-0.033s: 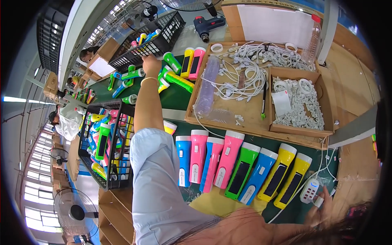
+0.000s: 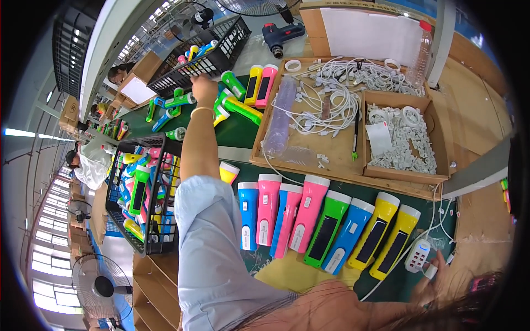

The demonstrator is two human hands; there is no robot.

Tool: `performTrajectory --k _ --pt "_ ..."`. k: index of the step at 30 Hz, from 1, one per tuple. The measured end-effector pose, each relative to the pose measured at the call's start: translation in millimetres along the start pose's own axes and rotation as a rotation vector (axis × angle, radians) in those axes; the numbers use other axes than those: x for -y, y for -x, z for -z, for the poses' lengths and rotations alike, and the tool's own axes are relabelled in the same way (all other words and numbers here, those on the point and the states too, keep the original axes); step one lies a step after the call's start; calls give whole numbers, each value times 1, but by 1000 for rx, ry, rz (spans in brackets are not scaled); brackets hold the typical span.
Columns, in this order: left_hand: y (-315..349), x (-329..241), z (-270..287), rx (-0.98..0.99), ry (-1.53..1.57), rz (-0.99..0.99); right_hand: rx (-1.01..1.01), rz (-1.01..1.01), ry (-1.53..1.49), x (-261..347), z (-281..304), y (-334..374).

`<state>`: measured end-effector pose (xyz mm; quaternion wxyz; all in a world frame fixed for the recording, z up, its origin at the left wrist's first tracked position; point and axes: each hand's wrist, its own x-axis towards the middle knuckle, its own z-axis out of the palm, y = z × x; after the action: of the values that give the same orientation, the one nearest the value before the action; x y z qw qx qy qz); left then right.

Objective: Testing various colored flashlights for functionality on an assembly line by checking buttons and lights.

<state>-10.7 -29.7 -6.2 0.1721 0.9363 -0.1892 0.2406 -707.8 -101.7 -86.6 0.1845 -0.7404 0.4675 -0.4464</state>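
Flashlights (image 2: 327, 229): lay along workbench's (image 2: 398, 289) near edge. Had left hand (image 2: 204, 91) by black crate (image 2: 229, 47) at far edge, right hand (image 2: 427, 286) at USB hub (image 2: 418, 255); couldn't tell either grip. Could've rolled if brushed by sleeve (image 2: 212, 237).

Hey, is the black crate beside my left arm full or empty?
The crate looks full: flashlights in several colours are heaped inside.

A green workbench (image 2: 237, 134) carries, at its near side, a row of eight flashlights (image 2: 324, 229), blue, pink, green and yellow. Right of them lies a white charging hub (image 2: 417, 256). Farther stands a shallow cardboard tray (image 2: 338, 151); at far left, more flashlights lie scattered.
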Motion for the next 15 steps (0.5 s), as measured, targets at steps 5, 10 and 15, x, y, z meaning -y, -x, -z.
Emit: performTrajectory --k 5,10,15 --pt "58 -35 76 125 1340 378 105 -151 -305 45 20 2" --pt "234 -76 150 791 2061 657 548 -175 -773 95 -1 17" --pt "450 -122 213 1314 1779 964 724 -385 -1163 133 -40 34"
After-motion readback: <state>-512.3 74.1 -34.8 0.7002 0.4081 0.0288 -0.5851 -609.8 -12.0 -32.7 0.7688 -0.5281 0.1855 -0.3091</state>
